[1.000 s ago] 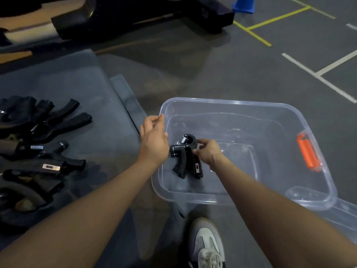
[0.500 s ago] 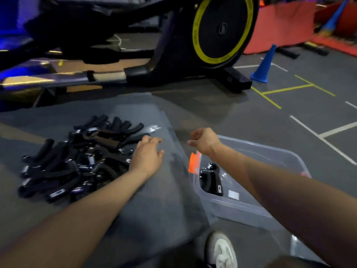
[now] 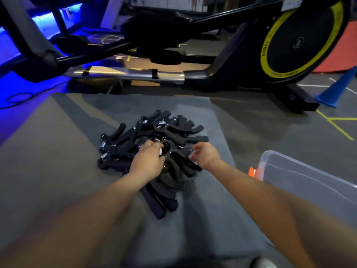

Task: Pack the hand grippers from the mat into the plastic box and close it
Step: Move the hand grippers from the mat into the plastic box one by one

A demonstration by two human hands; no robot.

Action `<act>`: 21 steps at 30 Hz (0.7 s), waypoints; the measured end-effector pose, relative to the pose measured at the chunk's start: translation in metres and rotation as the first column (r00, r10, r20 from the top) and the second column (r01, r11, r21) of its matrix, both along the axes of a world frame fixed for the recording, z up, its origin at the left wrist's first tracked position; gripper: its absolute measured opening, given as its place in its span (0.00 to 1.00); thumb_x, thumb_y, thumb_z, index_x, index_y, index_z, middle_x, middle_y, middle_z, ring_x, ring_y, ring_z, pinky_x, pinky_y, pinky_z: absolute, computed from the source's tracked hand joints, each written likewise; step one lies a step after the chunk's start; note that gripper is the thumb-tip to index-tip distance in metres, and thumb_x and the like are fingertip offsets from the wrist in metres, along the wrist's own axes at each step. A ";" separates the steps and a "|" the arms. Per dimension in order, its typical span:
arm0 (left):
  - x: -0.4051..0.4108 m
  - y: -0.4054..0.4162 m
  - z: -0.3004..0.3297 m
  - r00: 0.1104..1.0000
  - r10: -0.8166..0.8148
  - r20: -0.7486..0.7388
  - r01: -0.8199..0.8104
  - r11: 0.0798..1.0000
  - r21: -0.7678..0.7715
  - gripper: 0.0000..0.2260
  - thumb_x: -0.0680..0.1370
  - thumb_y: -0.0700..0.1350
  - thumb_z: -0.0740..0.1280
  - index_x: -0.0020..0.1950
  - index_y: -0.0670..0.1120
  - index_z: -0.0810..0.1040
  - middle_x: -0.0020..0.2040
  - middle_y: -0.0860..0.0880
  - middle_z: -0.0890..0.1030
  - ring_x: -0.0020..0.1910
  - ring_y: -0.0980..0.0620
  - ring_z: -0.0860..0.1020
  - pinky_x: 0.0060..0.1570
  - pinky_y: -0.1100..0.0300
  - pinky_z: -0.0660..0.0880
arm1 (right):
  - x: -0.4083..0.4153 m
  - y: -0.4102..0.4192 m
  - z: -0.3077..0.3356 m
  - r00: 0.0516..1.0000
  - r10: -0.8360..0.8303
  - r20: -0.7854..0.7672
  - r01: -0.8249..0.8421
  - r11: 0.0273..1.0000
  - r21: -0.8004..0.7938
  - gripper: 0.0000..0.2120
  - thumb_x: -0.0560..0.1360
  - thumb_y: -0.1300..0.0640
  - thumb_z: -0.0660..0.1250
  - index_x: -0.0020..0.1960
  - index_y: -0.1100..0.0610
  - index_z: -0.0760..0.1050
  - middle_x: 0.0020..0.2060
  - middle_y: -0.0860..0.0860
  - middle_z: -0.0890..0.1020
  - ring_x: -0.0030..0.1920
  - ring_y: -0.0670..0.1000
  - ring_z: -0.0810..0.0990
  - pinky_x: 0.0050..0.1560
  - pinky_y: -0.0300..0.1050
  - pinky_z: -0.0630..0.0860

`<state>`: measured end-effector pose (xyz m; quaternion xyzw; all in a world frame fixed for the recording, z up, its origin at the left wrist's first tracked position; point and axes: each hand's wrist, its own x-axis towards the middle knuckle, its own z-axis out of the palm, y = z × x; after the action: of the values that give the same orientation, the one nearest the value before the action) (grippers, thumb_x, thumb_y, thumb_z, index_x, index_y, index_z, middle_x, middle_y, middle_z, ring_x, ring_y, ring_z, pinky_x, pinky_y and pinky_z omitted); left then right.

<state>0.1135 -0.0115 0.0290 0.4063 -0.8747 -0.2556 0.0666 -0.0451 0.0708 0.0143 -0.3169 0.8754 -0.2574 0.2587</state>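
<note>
While right hand (image 3: 205, 154) hovers slack, left hand (image 3: 148, 161) grips curved black hand gripper (image 3: 173, 151).

This is a gym. An exercise machine (image 3: 222, 60) with a yellow-ringed black flywheel (image 3: 301, 41) stands behind a grey mat (image 3: 58, 151); a blue cone (image 3: 336, 89) and a red pad (image 3: 340, 59) sit on dark flooring marked with yellow lines (image 3: 336, 126).

Single head-worn view, forward and down, close over the mat (image 3: 58, 171).
</note>
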 end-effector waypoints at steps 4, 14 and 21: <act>0.002 -0.005 -0.018 0.999 0.001 0.042 -0.002 1.000 0.023 0.18 0.78 0.45 0.62 0.68 0.46 0.68 0.65 0.47 0.68 0.68 0.48 0.66 0.66 0.54 0.66 | -0.002 -0.011 -0.018 0.999 0.001 -0.037 0.001 0.998 0.057 0.20 0.73 0.59 0.69 0.64 0.60 0.72 0.63 0.57 0.76 0.64 0.57 0.75 0.66 0.47 0.71; -0.013 -0.016 -0.030 0.995 0.014 0.094 -0.019 0.998 0.062 0.20 0.78 0.45 0.63 0.70 0.47 0.67 0.66 0.47 0.67 0.66 0.47 0.68 0.66 0.51 0.69 | -0.014 -0.019 -0.036 0.987 0.114 -0.116 -0.096 0.984 0.150 0.14 0.69 0.61 0.72 0.55 0.58 0.77 0.54 0.56 0.82 0.54 0.58 0.80 0.56 0.49 0.77; -0.018 -0.010 -0.021 0.998 0.015 0.059 -0.018 0.999 0.044 0.19 0.78 0.45 0.63 0.70 0.48 0.67 0.67 0.48 0.67 0.69 0.48 0.65 0.66 0.52 0.68 | -0.003 -0.006 -0.026 0.906 0.255 -0.338 -0.172 0.951 0.257 0.12 0.74 0.56 0.67 0.55 0.58 0.74 0.56 0.56 0.78 0.57 0.61 0.77 0.53 0.51 0.74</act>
<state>0.0953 -0.0210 0.0084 0.4221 -0.8670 -0.2626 0.0341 -0.0485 0.0646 -0.0115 -0.4231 0.8911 -0.0644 0.1508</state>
